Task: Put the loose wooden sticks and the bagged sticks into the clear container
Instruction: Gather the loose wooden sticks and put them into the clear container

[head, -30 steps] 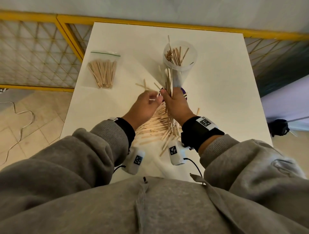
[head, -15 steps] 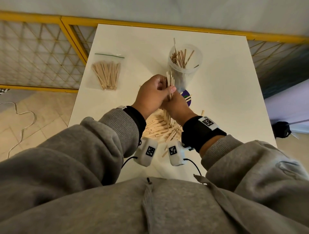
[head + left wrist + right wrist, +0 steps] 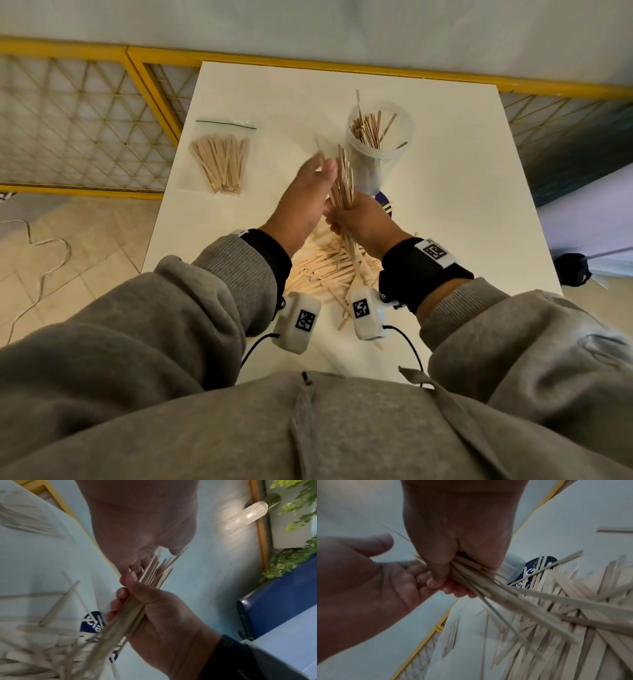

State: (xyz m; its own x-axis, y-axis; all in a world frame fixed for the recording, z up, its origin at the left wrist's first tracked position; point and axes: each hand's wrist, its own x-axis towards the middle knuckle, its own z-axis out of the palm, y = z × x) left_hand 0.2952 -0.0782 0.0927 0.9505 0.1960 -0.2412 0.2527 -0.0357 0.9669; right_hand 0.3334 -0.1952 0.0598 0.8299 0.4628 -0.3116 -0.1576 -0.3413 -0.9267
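Note:
My right hand [image 3: 346, 216] grips a bundle of thin wooden sticks [image 3: 343, 181] upright above the table, just in front of the clear container [image 3: 376, 150], which stands with several sticks in it. My left hand [image 3: 320, 171] is open, its straight fingers lying against the bundle's upper left side. In the left wrist view the fingertips [image 3: 135, 568] touch the stick ends above the right hand's fist [image 3: 159, 615]. A pile of loose sticks [image 3: 325, 263] lies under both wrists. The bagged sticks [image 3: 221, 161] lie flat at the far left.
A dark blue round lid [image 3: 386, 201] lies on the white table [image 3: 445, 192] at the container's foot, partly under sticks. A yellow mesh fence [image 3: 85, 120] runs along the left and far sides. A cable [image 3: 37, 246] lies on the tiled floor to the left.
My left hand rose from the table to the bundle, closed round it with the right hand, and has now opened flat against the sticks. The right hand kept its hold.

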